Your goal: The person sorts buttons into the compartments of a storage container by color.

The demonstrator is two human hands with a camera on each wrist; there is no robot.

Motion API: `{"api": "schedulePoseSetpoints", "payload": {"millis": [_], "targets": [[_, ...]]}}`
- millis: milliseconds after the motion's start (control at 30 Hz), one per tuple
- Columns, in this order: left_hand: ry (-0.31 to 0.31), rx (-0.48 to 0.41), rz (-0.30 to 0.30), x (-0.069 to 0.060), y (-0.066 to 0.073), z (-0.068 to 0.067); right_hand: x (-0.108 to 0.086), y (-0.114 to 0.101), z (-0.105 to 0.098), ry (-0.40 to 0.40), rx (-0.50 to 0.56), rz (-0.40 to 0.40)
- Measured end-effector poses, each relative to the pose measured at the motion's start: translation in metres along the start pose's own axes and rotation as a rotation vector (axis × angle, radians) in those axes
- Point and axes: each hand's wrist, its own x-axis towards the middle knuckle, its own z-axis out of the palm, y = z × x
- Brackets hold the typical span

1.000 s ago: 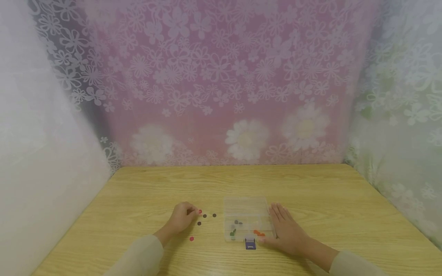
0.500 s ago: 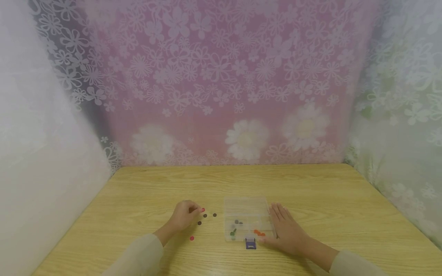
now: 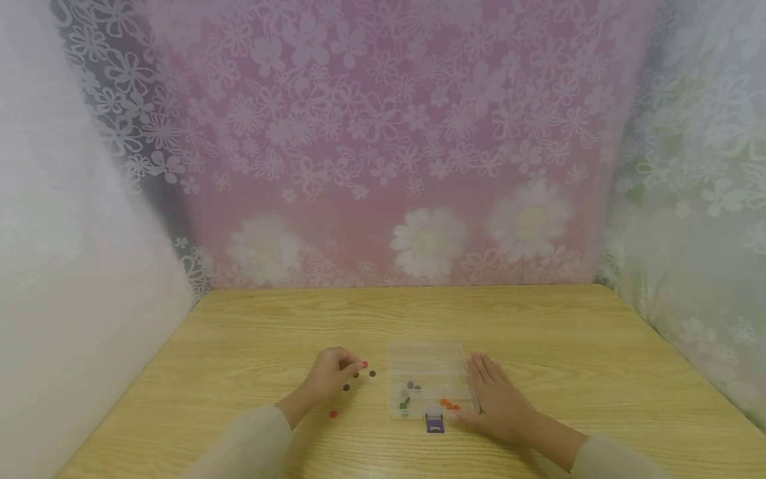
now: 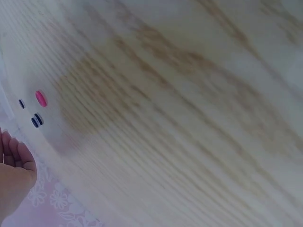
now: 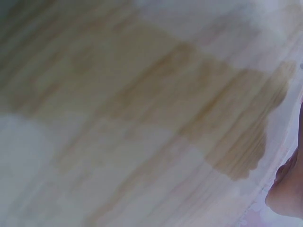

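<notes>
In the head view my left hand (image 3: 328,376) pinches a red disc (image 3: 365,364) between thumb and forefinger, left of a clear compartment box (image 3: 425,359). Dark discs (image 3: 372,374) lie beside and below those fingers, and another red disc (image 3: 333,414) lies nearer the front. My right hand (image 3: 501,408) rests flat with straight fingers along the box's right side, its thumb at the front edge. Inside the box are dark discs (image 3: 410,385), green pieces (image 3: 403,406) and orange pieces (image 3: 450,405). The left wrist view shows the left hand (image 4: 15,177) at its edge.
A purple latch (image 3: 435,423) sticks out from the box's front edge. The wooden table (image 3: 251,346) runs back to a pink flowered curtain (image 3: 383,133), with pale sheets at both sides.
My left hand has moved right toward the box, carrying the pinched red disc past the dark ones. My right hand and the box have stayed in place.
</notes>
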Motion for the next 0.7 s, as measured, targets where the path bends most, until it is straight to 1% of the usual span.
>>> {"api": "schedulePoseSetpoints", "payload": {"millis": [100,167,267,300,400,500,533,633,700], "targets": [[-0.018,-0.010,0.000,0.002,0.003,0.003,-0.001,0.000,0.000,0.011,-0.002,-0.005],[-0.022,-0.016,0.010,0.003,0.005,0.004,-0.001,0.000,0.000,0.014,-0.001,-0.005],[-0.021,-0.040,0.056,0.004,0.007,0.007,-0.001,-0.001,-0.001,0.009,0.002,0.000],[-0.018,-0.048,0.087,0.004,0.009,0.008,-0.001,-0.002,-0.002,0.005,0.004,0.003],[-0.031,-0.084,0.102,0.005,0.011,0.011,0.000,-0.002,-0.003,-0.001,0.010,0.007],[-0.044,-0.094,0.060,0.007,0.014,0.014,-0.001,-0.003,-0.003,-0.002,0.019,0.006],[-0.052,-0.098,0.032,0.008,0.014,0.016,-0.001,-0.003,-0.003,-0.001,0.021,0.005],[-0.058,-0.082,0.031,0.010,0.017,0.019,-0.001,-0.003,-0.003,-0.003,0.022,0.005],[-0.061,-0.077,0.049,0.011,0.019,0.021,-0.001,-0.004,-0.004,-0.003,0.012,0.004]]}}
